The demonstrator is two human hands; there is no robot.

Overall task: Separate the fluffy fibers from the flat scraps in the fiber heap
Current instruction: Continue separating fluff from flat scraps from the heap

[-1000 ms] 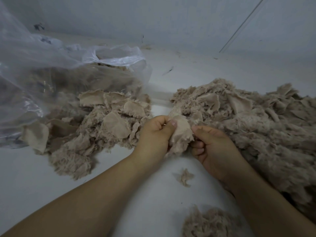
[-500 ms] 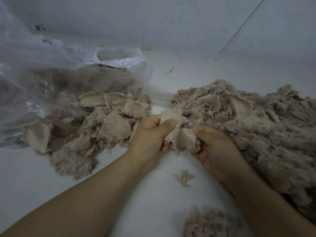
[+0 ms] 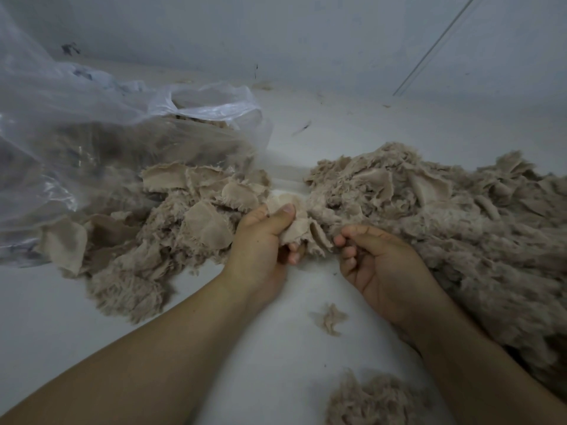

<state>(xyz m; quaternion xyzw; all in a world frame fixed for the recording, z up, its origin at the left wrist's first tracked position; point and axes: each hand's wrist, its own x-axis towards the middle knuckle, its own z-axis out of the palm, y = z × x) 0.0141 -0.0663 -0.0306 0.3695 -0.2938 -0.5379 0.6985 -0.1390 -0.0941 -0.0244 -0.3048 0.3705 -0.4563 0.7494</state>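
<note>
A large beige fiber heap of fluffy fibers mixed with flat scraps fills the right side. A second pile of flat scraps and fluff lies left of centre, spilling from a clear plastic bag. My left hand grips a bunch of flat scraps between thumb and curled fingers. My right hand sits just right of that bunch at the heap's near edge. Its fingers are curled, and its thumb lies against the fibers; whether they pinch anything is hidden.
A small tuft lies on the white surface between my forearms. A fluffy clump sits at the bottom edge. A grey wall rises behind the piles.
My left hand has drawn the scraps up and slightly left into its grip. My right hand's fingers have come off the scrap and curled in at the heap's edge.
</note>
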